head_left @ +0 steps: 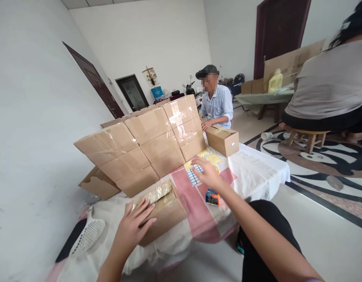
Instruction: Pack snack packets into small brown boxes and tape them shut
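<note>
My left hand (136, 222) lies with fingers spread on the near cardboard box (166, 221). Under and beside those fingers, along the box's top, is a shiny, clear-wrapped bundle (159, 192); its contents are not clear. My right hand (206, 173) is stretched over the table, fingers apart, above a sheet of blue-edged labels (193, 176). Whether it touches the sheet I cannot tell. A yellow printed sheet (212, 156) lies just beyond. Below my right wrist sits a small blue, black and orange item (212, 197).
Stacked, taped cartons (151, 137) form a wall behind the near box. A co-worker (217, 100) sits beyond, a hand near another closed box (223, 141). At left lies a white perforated scoop (88, 235). Another person (330, 86) sits on a stool (308, 135) at right.
</note>
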The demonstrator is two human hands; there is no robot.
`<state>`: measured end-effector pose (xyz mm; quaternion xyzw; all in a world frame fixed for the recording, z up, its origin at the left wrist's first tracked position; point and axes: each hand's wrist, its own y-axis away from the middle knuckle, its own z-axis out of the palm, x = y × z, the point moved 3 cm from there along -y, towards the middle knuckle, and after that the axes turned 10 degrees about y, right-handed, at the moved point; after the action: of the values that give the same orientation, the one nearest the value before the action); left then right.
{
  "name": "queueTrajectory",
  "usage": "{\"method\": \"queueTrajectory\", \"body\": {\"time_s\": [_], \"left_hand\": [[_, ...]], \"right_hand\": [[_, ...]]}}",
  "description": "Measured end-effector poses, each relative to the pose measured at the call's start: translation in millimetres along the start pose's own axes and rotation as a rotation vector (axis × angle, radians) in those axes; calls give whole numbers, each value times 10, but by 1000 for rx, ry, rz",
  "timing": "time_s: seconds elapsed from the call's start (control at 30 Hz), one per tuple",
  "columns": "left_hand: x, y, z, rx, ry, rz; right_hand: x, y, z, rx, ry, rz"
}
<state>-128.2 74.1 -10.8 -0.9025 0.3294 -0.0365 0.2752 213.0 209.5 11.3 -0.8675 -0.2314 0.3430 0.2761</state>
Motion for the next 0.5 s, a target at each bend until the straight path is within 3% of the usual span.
{"method": "queueTrajectory", "body": {"time_s": [0.07,0.13,0.2,0.37,0.5], "left_hand": [[61,57,-33,110,-14,84],[113,75,-66,172,-30,104],[145,49,-97,206,-48,100],[122,-15,-119,206,-37,97],[42,106,-62,162,-58,83]], "right_hand": [[541,-259,-182,-19,145,244],[993,-469,-285,-60,241,335],[1334,-597,-242,-154,323,371],[1801,-655,286,-474,452,379],[2039,-788,626,-539,477,412]]}}
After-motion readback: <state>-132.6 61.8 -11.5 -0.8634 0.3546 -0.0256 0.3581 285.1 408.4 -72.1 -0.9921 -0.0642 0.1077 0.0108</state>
